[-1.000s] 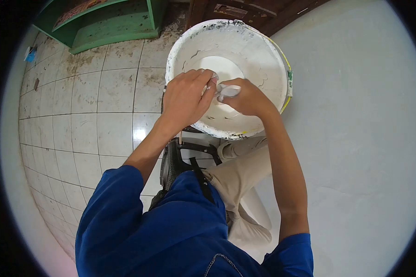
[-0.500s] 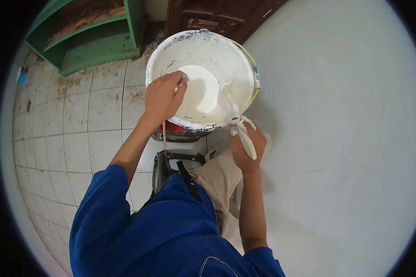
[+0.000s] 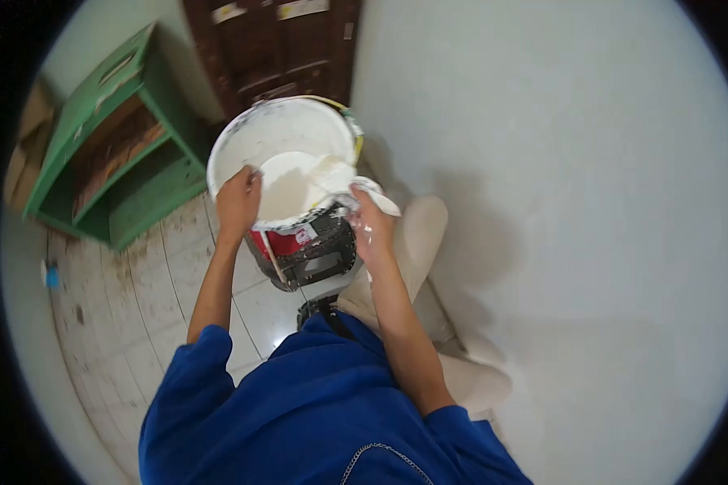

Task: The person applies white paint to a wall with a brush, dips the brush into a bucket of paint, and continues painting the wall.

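A white bucket [image 3: 226, 153] with paint-stained rim and yellow handle holds white paint [image 3: 279, 182]. My right hand [image 3: 374, 230], smeared with white, is closed around a paintbrush [image 3: 384, 202] at the bucket's right front rim. Its pale bristles reach in over the paint and look blurred. My left hand [image 3: 239, 204] is over the left rim, fingers pinched together above the inside; what they hold, if anything, I cannot tell. A thin wooden stick [image 3: 273, 257] leans below the rim in front of a dark, paint-spotted support [image 3: 323, 260] with a red patch, under the bucket.
A green shelf unit [image 3: 158, 174] stands at the left near a brown door [image 3: 267, 52]. A pale wall [image 3: 558, 202] fills the right side. Dirty white tiles [image 3: 158, 275] cover the floor, with a small blue item [image 3: 51, 276] at far left.
The view has swung, so the bucket and both hands appear further left and the shelf lower. The paintbrush has tipped, its handle now lying more sideways in my right hand.
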Demonstrator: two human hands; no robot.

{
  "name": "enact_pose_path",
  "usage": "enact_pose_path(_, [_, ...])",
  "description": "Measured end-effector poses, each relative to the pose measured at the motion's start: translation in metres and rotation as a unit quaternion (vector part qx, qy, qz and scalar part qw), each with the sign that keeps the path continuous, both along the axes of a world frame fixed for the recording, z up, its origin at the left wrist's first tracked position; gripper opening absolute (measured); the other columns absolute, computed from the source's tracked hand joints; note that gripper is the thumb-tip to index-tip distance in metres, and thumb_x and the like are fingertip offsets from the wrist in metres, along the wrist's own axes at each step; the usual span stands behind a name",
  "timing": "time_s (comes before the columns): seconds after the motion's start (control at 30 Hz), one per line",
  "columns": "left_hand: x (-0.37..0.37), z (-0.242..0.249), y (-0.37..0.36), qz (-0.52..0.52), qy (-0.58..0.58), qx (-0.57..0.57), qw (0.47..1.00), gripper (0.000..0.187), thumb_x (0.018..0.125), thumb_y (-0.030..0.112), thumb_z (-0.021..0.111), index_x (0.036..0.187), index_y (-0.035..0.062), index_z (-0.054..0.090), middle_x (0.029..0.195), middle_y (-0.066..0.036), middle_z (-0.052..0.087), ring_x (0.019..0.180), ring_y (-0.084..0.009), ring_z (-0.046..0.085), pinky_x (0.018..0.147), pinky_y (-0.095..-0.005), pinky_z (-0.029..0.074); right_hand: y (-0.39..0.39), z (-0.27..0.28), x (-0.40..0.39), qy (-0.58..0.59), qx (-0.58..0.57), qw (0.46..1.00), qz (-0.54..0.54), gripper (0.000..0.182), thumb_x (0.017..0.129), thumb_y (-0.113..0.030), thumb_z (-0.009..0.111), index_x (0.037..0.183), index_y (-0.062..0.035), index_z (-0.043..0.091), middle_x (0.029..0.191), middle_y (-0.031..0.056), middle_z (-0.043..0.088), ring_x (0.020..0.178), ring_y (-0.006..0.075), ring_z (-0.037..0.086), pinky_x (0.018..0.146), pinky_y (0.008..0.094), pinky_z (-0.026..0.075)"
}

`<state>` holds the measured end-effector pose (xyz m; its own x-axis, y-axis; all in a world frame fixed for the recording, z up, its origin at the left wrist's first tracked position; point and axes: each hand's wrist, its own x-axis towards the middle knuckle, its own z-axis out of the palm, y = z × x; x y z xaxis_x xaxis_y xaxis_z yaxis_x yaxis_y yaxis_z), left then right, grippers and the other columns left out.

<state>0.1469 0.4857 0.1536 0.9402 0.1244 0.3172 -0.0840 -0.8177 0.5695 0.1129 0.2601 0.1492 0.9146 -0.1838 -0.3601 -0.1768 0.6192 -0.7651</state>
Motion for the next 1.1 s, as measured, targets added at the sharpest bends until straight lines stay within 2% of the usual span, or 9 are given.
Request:
enact_pose_path(0.2, [0.011, -0.005, 0.000, -0.014, 0.063, 0.031, 0.997, 0.026, 0.084, 0.026, 0.053, 0.087, 0.0004, 0.059, 0.081, -0.019, 0.064, 0.079, -0.0359, 0.062, 0.068, -0.0418, 0.047, -0.015, -0.013, -0.004, -0.014, 0.206, 0.979, -0.007, 0.015, 0.079, -0.014, 0.068, 0.090, -0.0116, 0.059, 0.083, 0.0005, 0.063, 0.072, 0.0104, 0.060, 0.060, 0.0247, 0.046])
enact_pose_path(0.33, [0.002, 0.003, -0.008, -0.009, 0.036, 0.028, 0.999, 0.027, 0.084, 0.027, 0.053, 0.088, 0.0005, 0.059, 0.078, -0.018, 0.064, 0.076, -0.0361, 0.062, 0.067, -0.0414, 0.047, -0.013, -0.010, -0.004, -0.092, -0.031, 0.995, -0.013, 0.018, 0.077, -0.009, 0.069, 0.093, -0.0067, 0.062, 0.086, 0.0011, 0.065, 0.076, 0.0096, 0.062, 0.058, 0.0235, 0.048])
enact_pose_path(0.47, [0.009, -0.005, -0.004, -0.015, 0.057, 0.043, 0.997, 0.026, 0.084, 0.026, 0.054, 0.087, 0.0009, 0.059, 0.077, -0.018, 0.064, 0.075, -0.0363, 0.062, 0.066, -0.0400, 0.047, -0.017, -0.029, 0.000, -0.084, -0.035, 0.995, 0.035, 0.017, 0.078, -0.009, 0.068, 0.094, -0.0076, 0.062, 0.086, 0.0016, 0.065, 0.076, 0.0101, 0.062, 0.057, 0.0231, 0.048])
enact_pose_path(0.57, [0.015, -0.012, 0.003, -0.044, 0.080, 0.070, 0.993, 0.021, 0.086, 0.019, 0.054, 0.087, -0.0017, 0.057, 0.078, -0.021, 0.063, 0.074, -0.0362, 0.062, 0.065, -0.0386, 0.047, -0.026, -0.030, -0.008, -0.097, 0.088, 0.991, 0.031, 0.016, 0.080, -0.011, 0.067, 0.094, -0.0084, 0.061, 0.087, 0.0023, 0.065, 0.078, 0.0111, 0.061, 0.059, 0.0242, 0.047])
enact_pose_path(0.7, [0.026, -0.033, 0.010, -0.147, 0.040, -0.045, 0.987, 0.020, 0.090, 0.010, 0.051, 0.087, -0.0096, 0.052, 0.078, -0.019, 0.063, 0.069, -0.0218, 0.060, 0.066, -0.0342, 0.049, -0.064, -0.020, -0.036, -0.111, 0.212, 0.970, -0.038, 0.021, 0.080, -0.014, 0.067, 0.100, -0.0113, 0.061, 0.088, 0.0011, 0.064, 0.075, 0.0116, 0.061, 0.061, 0.0261, 0.046])
enact_pose_path(0.87, [0.002, -0.005, -0.112, -0.283, -0.051, -0.115, 0.951, 0.017, 0.090, 0.009, 0.051, 0.092, -0.0063, 0.058, 0.080, -0.012, 0.063, 0.074, -0.0177, 0.059, 0.071, -0.0302, 0.048, -0.147, -0.053, -0.104, -0.117, 0.287, 0.921, -0.236, 0.023, 0.082, -0.018, 0.065, 0.102, -0.0064, 0.059, 0.086, 0.0035, 0.063, 0.067, 0.0129, 0.059, 0.059, 0.0266, 0.045])
enact_pose_path(0.97, [-0.033, 0.004, -0.210, -0.414, 0.039, -0.116, 0.902, 0.015, 0.086, 0.009, 0.056, 0.093, -0.0041, 0.060, 0.082, -0.010, 0.064, 0.073, -0.0179, 0.058, 0.068, -0.0312, 0.046, -0.201, -0.077, -0.175, -0.135, 0.226, 0.906, -0.330, 0.021, 0.084, -0.017, 0.060, 0.102, -0.0060, 0.057, 0.086, 0.0061, 0.062, 0.066, 0.0142, 0.057, 0.058, 0.0255, 0.045])
enact_pose_path(1.07, [-0.049, -0.024, -0.294, -0.588, 0.000, -0.105, 0.802, 0.016, 0.086, 0.010, 0.058, 0.091, -0.0050, 0.059, 0.081, -0.013, 0.063, 0.071, -0.0187, 0.059, 0.067, -0.0316, 0.046, -0.228, -0.116, -0.225, -0.133, 0.157, 0.867, -0.454, 0.023, 0.084, -0.017, 0.059, 0.105, -0.0078, 0.055, 0.089, 0.0065, 0.062, 0.069, 0.0150, 0.059, 0.060, 0.0262, 0.046])
enact_pose_path(1.1, [-0.061, -0.039, -0.321, -0.608, 0.082, -0.170, 0.771, 0.016, 0.087, 0.011, 0.057, 0.091, -0.0048, 0.059, 0.080, -0.014, 0.063, 0.071, -0.0190, 0.059, 0.067, -0.0314, 0.046, -0.232, -0.129, -0.238, -0.125, 0.133, 0.849, -0.496, 0.023, 0.084, -0.017, 0.060, 0.105, -0.0087, 0.055, 0.091, 0.0067, 0.062, 0.068, 0.0155, 0.059, 0.060, 0.0271, 0.046])
